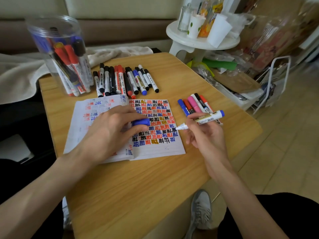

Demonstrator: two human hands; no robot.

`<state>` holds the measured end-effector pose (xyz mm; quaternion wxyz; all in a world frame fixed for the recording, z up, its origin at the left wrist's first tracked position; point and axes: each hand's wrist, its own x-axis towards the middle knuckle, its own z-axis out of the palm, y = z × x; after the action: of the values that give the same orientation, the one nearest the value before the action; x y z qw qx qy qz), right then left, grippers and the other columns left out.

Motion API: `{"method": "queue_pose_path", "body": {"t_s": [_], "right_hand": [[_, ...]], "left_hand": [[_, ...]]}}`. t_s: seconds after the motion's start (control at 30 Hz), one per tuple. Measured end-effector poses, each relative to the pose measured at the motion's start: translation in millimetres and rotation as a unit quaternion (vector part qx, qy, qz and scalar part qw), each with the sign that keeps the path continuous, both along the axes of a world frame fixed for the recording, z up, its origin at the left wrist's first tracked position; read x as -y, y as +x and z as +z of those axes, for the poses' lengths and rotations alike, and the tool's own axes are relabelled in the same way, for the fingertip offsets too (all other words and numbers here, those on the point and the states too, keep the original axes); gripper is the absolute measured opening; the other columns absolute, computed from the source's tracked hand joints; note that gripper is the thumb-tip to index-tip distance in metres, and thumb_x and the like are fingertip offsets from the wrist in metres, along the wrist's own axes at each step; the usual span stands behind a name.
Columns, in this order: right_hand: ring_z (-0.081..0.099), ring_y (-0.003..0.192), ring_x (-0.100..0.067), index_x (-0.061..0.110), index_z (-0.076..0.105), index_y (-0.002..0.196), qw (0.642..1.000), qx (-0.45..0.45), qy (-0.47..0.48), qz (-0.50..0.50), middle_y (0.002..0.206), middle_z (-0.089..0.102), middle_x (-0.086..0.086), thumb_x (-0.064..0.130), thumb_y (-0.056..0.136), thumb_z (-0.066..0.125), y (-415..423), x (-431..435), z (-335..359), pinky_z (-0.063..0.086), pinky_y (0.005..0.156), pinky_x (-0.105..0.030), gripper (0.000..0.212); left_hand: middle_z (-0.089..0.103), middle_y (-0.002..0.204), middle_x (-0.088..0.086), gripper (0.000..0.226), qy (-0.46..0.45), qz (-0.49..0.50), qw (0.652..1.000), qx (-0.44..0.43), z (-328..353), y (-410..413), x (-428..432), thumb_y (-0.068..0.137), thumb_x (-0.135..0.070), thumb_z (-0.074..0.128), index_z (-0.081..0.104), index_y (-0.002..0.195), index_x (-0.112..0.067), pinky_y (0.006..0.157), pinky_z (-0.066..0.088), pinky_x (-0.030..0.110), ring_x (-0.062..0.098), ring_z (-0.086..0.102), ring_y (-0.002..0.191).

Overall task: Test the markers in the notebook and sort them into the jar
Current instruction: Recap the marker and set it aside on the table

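An open notebook (pixel 155 149) lies on the wooden table (pixel 138 187), its right page filled with red, blue, black and yellow test marks. My left hand (pixel 110 130) rests on the notebook and pinches a blue cap (pixel 140 121). My right hand (pixel 205 135) grips an uncapped blue marker (pixel 203 119), its tip at the right edge of the page. A clear plastic jar (pixel 60 54) at the back left holds several markers. A row of markers (pixel 124 80) lies behind the notebook. A smaller group of markers (pixel 193 104) lies to the right of it.
A white cloth (pixel 20 75) lies behind the table at the left. A white round stool (pixel 203 38) with cups and bottles stands at the back right, beside cluttered boxes and a white wire rack (pixel 276 83). My grey shoe (pixel 200 211) shows below the table's front edge.
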<state>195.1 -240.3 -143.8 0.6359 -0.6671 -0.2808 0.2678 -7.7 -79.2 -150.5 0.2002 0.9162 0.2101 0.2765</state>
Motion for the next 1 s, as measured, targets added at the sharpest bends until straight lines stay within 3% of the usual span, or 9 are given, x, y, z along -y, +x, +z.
{"method": "queue_pose_path", "body": {"t_s": [0.07, 0.13, 0.23, 0.5, 0.6, 0.7, 0.83, 1.0], "right_hand": [[0.061, 0.061, -0.018, 0.015, 0.071, 0.105, 1.000, 0.001, 0.012, 0.020, 0.079, 0.070, -0.018, 0.011, 0.097, 0.071, -2.3, -3.1, 3.3, 0.046, 0.054, -0.021, 0.009], [0.063, 0.063, -0.021, 0.012, 0.069, 0.107, 0.999, -0.012, 0.021, 0.035, 0.089, 0.076, -0.012, 0.013, 0.095, 0.073, -5.1, -7.2, 4.2, 0.042, 0.051, -0.026, 0.012], [0.065, 0.065, -0.024, 0.008, 0.069, 0.109, 0.997, -0.030, 0.033, 0.065, 0.098, 0.078, -0.008, 0.016, 0.093, 0.076, -12.4, -13.8, 5.9, 0.040, 0.052, -0.029, 0.019], [0.067, 0.064, -0.024, 0.014, 0.070, 0.102, 0.992, -0.004, 0.035, 0.123, 0.085, 0.076, -0.012, 0.012, 0.094, 0.076, -26.4, -29.3, 6.9, 0.043, 0.052, -0.023, 0.010], [0.064, 0.061, -0.020, 0.014, 0.076, 0.105, 0.988, 0.004, 0.044, 0.147, 0.082, 0.074, -0.017, 0.010, 0.091, 0.079, -32.6, -31.3, 6.5, 0.046, 0.054, -0.016, 0.015], [0.055, 0.062, -0.014, 0.020, 0.079, 0.112, 0.985, -0.013, 0.034, 0.167, 0.072, 0.067, -0.002, 0.021, 0.089, 0.081, -31.1, -31.4, 8.8, 0.045, 0.057, -0.020, 0.024], [0.061, 0.068, -0.020, 0.018, 0.073, 0.115, 0.986, -0.079, 0.043, 0.138, 0.079, 0.067, -0.008, 0.034, 0.082, 0.082, -21.9, -33.5, 14.7, 0.045, 0.061, -0.031, 0.037], [0.075, 0.076, -0.024, 0.014, 0.078, 0.107, 0.987, 0.043, 0.013, 0.154, 0.089, 0.078, -0.009, 0.022, 0.086, 0.079, -16.5, -35.7, 10.8, 0.055, 0.063, -0.026, 0.022]], "left_hand": [[0.069, 0.103, -0.010, 0.044, -0.018, -0.007, 1.000, 0.019, 3.2, 0.7, 1.3, 0.091, -0.050, 0.063, 0.074, 0.122, -0.020, 0.070, 0.054, 0.033, 0.012, 0.062, 0.082], [0.072, 0.098, -0.012, 0.048, -0.043, -0.002, 0.998, 0.036, 5.9, 0.6, 3.8, 0.086, -0.055, 0.063, 0.076, 0.118, -0.022, 0.067, 0.050, 0.024, 0.011, 0.061, 0.076], [0.075, 0.095, -0.015, 0.051, -0.081, 0.028, 0.995, 0.051, 7.9, -0.7, 7.0, 0.076, -0.063, 0.064, 0.077, 0.113, -0.031, 0.071, 0.054, 0.029, 0.011, 0.067, 0.078], [0.076, 0.094, -0.014, 0.045, -0.079, 0.036, 0.995, 0.041, 10.2, -2.6, 6.9, 0.078, -0.060, 0.066, 0.077, 0.111, -0.032, 0.073, 0.058, 0.037, 0.009, 0.068, 0.081], [0.071, 0.083, -0.020, 0.038, -0.074, 0.036, 0.996, 0.042, 10.6, -3.5, 5.7, 0.083, -0.056, 0.065, 0.075, 0.109, -0.030, 0.066, 0.052, 0.020, 0.007, 0.065, 0.072], [0.060, 0.066, -0.025, 0.031, -0.087, 0.038, 0.994, 0.057, 12.3, -3.9, 6.3, 0.088, -0.048, 0.067, 0.073, 0.107, -0.024, 0.055, 0.039, 0.009, 0.003, 0.058, 0.060], [0.064, 0.072, -0.027, 0.024, -0.101, 0.034, 0.993, 0.055, 12.3, -6.7, 5.8, 0.090, -0.044, 0.066, 0.067, 0.108, -0.027, 0.057, 0.043, 0.010, -0.002, 0.061, 0.063], [0.068, 0.097, -0.021, 0.037, -0.073, 0.050, 0.995, 0.050, 13.1, -11.8, 1.1, 0.090, -0.050, 0.058, 0.072, 0.116, -0.027, 0.074, 0.043, 0.006, 0.001, 0.062, 0.086]]}}
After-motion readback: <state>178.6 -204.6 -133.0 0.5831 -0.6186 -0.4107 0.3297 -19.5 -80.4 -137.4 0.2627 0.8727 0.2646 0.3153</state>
